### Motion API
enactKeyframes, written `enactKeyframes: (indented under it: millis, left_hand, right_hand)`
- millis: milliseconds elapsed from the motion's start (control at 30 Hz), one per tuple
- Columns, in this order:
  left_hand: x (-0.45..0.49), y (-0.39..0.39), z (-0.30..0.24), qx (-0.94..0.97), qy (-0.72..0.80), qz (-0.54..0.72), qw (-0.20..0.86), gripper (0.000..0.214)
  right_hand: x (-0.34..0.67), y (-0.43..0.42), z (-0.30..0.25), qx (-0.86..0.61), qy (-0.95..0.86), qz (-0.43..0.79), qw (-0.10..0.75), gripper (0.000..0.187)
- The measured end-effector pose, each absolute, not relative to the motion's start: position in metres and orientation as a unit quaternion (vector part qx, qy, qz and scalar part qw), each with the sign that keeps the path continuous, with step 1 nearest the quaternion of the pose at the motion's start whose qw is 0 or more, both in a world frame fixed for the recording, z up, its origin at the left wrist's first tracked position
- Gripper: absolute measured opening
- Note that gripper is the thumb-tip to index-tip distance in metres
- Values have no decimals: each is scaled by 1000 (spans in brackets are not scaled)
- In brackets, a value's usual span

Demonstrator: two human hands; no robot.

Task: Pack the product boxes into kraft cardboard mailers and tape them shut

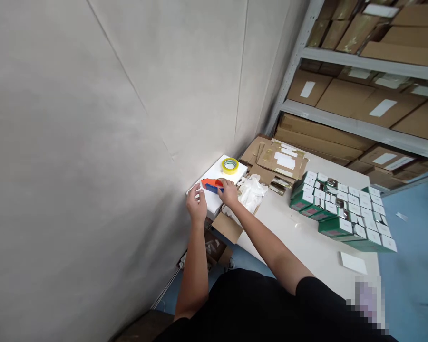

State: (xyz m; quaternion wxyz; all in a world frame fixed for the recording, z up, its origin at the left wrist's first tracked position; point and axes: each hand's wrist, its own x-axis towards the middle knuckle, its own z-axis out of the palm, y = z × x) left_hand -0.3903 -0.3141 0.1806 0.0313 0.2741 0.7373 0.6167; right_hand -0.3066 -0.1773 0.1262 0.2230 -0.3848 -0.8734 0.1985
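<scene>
White flat slab (212, 203) beside the grey wall (139, 142) underlies the orange-and-blue plastic tool (210, 183), right hand (228, 192) pinching its blue end, best held firm, left hand (197, 204) at eight o'clock, fingers loosely parted, best kept off the orange tip, yellow tape roll (229, 171) at one o'clock.

My R hand (229, 193) covers the R end of the orange-and-blue tool (209, 184), so that bit's hidden. Can't tell if my L hand (197, 203) touches the white block (211, 200) or just hovers. Print on green boxes (333, 228) & labels on shelf cartons (342, 97): too small to read. Cartons up top & far R cut off by frame edge; black shirt (257, 308) cut at btm. Pixelated patch (366, 301), lower R, hides whatever's there.
</scene>
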Motion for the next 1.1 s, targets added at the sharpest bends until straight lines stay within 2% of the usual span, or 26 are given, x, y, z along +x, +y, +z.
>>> enactKeyframes:
  millis: [267,567,833,1100]
  left_hand:
    - [-322,-222,176,419,660,586,211,32]
    - [-163,-142,151,535,559,474,420,35]
    - [-27,-116,137,606,511,392,467,36]
    - [59,-81,112,617,550,343,446,37]
  right_hand:
    - [-170,-152,119,-469,-774,231,358,43]
    - [18,-158,96,-621,-625,201,428,40]
    - [162,-165,71,-706,-516,193,445,41]
    - [267,-92,39,-711,-478,241,456,48]
